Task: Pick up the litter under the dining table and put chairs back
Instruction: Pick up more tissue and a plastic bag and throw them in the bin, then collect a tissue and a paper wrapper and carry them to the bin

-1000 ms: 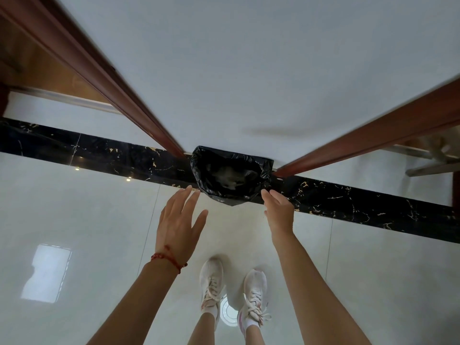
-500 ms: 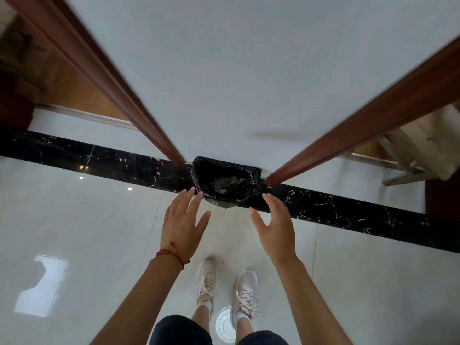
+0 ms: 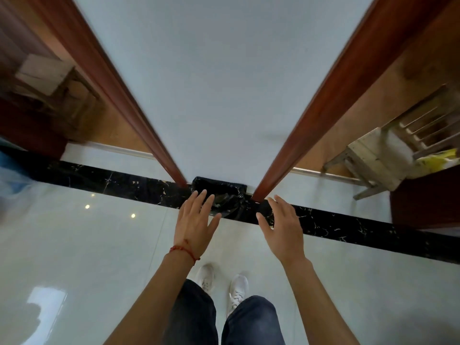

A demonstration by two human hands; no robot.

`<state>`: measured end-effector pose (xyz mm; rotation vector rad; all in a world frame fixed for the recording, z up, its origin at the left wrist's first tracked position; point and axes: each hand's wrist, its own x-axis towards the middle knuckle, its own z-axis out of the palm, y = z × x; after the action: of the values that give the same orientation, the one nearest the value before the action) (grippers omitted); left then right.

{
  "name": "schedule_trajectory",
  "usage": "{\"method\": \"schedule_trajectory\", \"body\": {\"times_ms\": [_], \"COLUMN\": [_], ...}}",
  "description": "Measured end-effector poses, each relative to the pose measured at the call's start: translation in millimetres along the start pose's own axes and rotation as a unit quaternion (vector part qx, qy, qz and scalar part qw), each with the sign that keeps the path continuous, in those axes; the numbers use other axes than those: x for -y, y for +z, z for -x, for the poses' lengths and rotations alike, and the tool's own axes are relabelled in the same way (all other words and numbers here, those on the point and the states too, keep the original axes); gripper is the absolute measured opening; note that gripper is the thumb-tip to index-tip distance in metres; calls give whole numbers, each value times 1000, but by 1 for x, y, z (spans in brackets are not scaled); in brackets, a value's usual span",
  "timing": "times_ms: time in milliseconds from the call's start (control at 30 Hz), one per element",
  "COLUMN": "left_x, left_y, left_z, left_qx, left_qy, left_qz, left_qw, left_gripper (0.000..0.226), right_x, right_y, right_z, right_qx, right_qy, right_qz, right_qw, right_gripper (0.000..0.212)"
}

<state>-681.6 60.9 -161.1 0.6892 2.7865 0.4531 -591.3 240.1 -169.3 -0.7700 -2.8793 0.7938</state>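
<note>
A bin lined with a black bag (image 3: pixel 230 201) stands on the floor against the white wall, between two reddish wooden door frames. My left hand (image 3: pixel 195 221) is spread open above its near left edge and covers part of it. My right hand (image 3: pixel 282 227) hovers open to the right of the bin, fingers apart, holding nothing. A pale wooden chair (image 3: pixel 380 155) shows through the right doorway, with something yellow beside it. No litter or dining table is in sight.
The white wall (image 3: pixel 219 83) fills the middle, flanked by the left door frame (image 3: pixel 117 90) and the right door frame (image 3: pixel 331 103). A black marble strip (image 3: pixel 348 225) crosses the glossy pale floor. A wooden stool-like piece (image 3: pixel 47 75) shows blurred through the left doorway.
The view has risen and pulled back from the bin. My right hand came off the bag's rim and opened. Both hands now hover higher, and my dark trousers have entered the frame.
</note>
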Motion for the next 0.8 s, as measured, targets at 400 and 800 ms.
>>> {"method": "schedule_trajectory", "body": {"times_ms": [400,800], "left_x": [-61,-99], "left_y": [-41,-33], "left_z": [16,-34], "left_qx": [15,111], "left_qy": [71,280], "left_qz": [-30,-62], "left_qw": [997,952], "left_gripper": [55,67], "right_x": [-13,-25], "right_y": [-76,-90], "right_z": [37,84], "right_qx": [-32,-121], "right_qy": [35,249], "right_qz": [9,18], "right_qw": [999,961], "right_gripper": [48,60]}}
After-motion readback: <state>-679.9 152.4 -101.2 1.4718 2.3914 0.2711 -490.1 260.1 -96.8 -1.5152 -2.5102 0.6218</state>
